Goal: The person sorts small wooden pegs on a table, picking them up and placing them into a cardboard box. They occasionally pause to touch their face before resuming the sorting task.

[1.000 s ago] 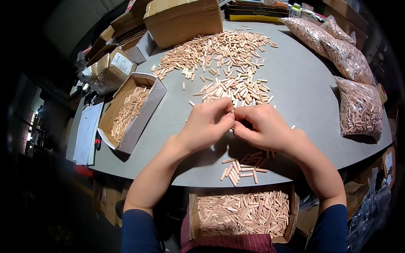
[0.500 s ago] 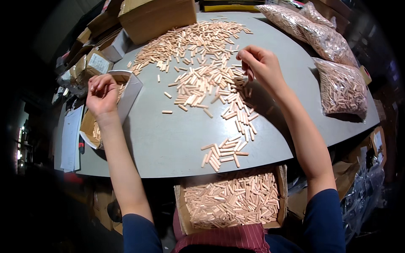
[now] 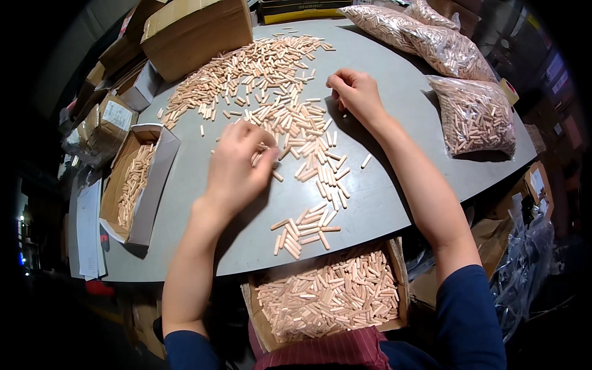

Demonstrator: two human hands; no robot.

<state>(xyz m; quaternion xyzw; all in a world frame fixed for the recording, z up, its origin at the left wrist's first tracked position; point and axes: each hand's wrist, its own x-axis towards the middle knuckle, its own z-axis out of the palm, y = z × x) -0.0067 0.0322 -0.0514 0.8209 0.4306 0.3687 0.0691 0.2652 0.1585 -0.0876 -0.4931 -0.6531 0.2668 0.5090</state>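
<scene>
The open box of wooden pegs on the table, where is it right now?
In the head view, the open box sits toward the left side of the grey table, between the white papers and the left hand.

a workshop, by its heaped wooden pegs (image 3: 259, 66), plump clear bags (image 3: 473, 118) and cardboard boxes (image 3: 200, 40)

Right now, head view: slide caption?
Left hand at loose pale pegs, right hand over grey table, open box of pegs at left, clear bags at right.
</scene>
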